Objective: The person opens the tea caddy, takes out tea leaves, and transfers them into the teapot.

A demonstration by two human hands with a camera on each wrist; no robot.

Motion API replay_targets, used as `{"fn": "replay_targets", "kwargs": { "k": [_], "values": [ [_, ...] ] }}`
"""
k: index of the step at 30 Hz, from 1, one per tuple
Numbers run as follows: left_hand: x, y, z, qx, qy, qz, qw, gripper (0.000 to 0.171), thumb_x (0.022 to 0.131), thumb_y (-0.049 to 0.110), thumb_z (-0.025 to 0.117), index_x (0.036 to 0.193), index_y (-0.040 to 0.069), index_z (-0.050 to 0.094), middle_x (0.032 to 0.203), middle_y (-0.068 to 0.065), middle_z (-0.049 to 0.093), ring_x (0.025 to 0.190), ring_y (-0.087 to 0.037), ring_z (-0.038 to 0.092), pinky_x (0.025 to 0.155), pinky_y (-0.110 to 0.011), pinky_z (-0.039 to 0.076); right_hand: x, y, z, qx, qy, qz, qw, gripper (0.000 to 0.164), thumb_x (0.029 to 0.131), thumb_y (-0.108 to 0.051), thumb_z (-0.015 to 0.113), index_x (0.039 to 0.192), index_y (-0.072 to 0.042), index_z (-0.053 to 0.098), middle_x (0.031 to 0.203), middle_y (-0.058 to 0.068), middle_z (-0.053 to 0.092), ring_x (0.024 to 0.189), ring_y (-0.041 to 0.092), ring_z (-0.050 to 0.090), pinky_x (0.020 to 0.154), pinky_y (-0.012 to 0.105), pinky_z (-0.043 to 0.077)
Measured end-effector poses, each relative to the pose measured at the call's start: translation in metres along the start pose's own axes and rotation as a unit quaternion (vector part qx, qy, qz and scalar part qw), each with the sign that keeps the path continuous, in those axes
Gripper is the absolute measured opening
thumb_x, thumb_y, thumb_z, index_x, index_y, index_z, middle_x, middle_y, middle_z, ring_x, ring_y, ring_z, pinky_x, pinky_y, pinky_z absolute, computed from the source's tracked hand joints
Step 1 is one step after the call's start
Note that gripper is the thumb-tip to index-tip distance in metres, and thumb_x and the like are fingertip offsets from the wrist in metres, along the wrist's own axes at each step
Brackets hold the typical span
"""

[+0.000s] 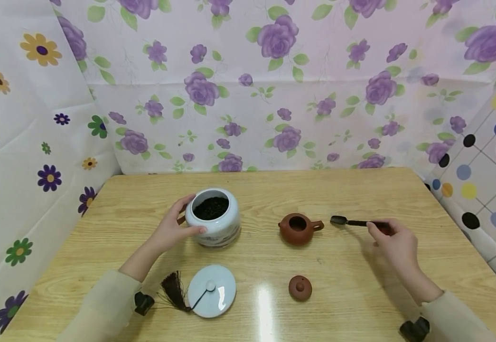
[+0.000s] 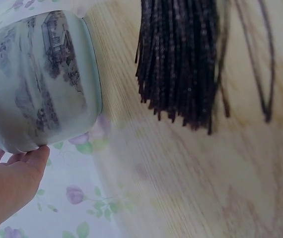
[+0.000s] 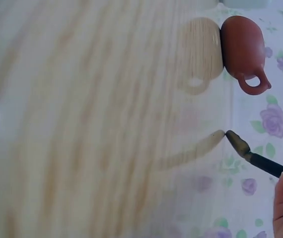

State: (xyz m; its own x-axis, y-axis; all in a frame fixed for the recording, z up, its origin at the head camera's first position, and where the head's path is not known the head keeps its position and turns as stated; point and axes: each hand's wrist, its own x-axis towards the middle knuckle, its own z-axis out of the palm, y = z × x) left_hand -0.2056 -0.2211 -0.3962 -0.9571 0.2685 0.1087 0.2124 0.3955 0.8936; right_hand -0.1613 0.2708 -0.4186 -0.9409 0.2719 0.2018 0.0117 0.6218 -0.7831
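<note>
White jar (image 1: 224, 233) with dark leaves (image 1: 211, 208) stands uncovered on the tabletop (image 1: 265, 190), left of the teapot (image 1: 295, 235); my left hand (image 1: 175, 229) has its grip curled round the side. My right hand (image 1: 397, 243) pinches the scoop (image 1: 356, 223) near the teapot. Pale lid (image 1: 221, 279) and brown lid (image 1: 300, 288) lie off, so uncovering looks done; scooping seems left, though whether the scoop is loaded I cannot tell.
</note>
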Motion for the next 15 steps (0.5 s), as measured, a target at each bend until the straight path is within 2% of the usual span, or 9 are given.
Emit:
{"fn": "replay_targets", "kwargs": {
  "k": [3, 5, 11, 15],
  "values": [
    [0.0004, -0.0003, 0.0001, 0.002, 0.0, -0.001, 1.0, 0.087, 0.08, 0.012, 0.077, 0.149, 0.004, 0.025, 0.146, -0.019, 0.034, 0.135, -0.036, 0.032, 0.111, -0.056, 0.03, 0.0009, -0.0012, 0.0011, 0.028, 0.038, -0.004, 0.999, 0.03, 0.091, -0.028, 0.064, 0.104, -0.001, 0.067, 0.073, -0.021, 0.06, 0.058, -0.004, 0.06, 0.054, 0.013, 0.05],
    [0.0006, -0.0007, -0.0001, 0.003, -0.001, -0.002, 1.0, 0.086, 0.08, 0.012, 0.077, 0.149, 0.005, 0.025, 0.147, -0.019, 0.034, 0.135, -0.036, 0.031, 0.111, -0.057, 0.03, 0.0016, -0.0019, 0.002, 0.055, 0.06, -0.003, 0.997, 0.027, 0.091, -0.024, 0.065, 0.101, 0.001, 0.067, 0.07, -0.026, 0.057, 0.058, -0.006, 0.06, 0.056, 0.01, 0.051],
    [0.0005, -0.0017, -0.0006, 0.006, -0.002, -0.004, 1.0, 0.086, 0.081, 0.013, 0.077, 0.149, 0.005, 0.025, 0.147, -0.019, 0.033, 0.135, -0.036, 0.031, 0.111, -0.057, 0.03, 0.0068, -0.0048, 0.0039, 0.154, 0.111, -0.01, 0.982, 0.014, 0.089, -0.01, 0.066, 0.095, 0.003, 0.067, 0.078, -0.019, 0.062, 0.064, -0.004, 0.064, 0.063, 0.011, 0.054],
    [-0.0003, -0.002, -0.0007, 0.004, 0.0, -0.004, 1.0, 0.086, 0.081, 0.013, 0.077, 0.149, 0.005, 0.025, 0.147, -0.019, 0.033, 0.135, -0.036, 0.031, 0.111, -0.057, 0.03, 0.0096, -0.0069, 0.0038, 0.23, 0.138, -0.032, 0.963, 0.006, 0.087, -0.003, 0.067, 0.091, 0.0, 0.07, 0.086, -0.012, 0.068, 0.068, 0.0, 0.066, 0.067, 0.011, 0.054]
  ]
}}
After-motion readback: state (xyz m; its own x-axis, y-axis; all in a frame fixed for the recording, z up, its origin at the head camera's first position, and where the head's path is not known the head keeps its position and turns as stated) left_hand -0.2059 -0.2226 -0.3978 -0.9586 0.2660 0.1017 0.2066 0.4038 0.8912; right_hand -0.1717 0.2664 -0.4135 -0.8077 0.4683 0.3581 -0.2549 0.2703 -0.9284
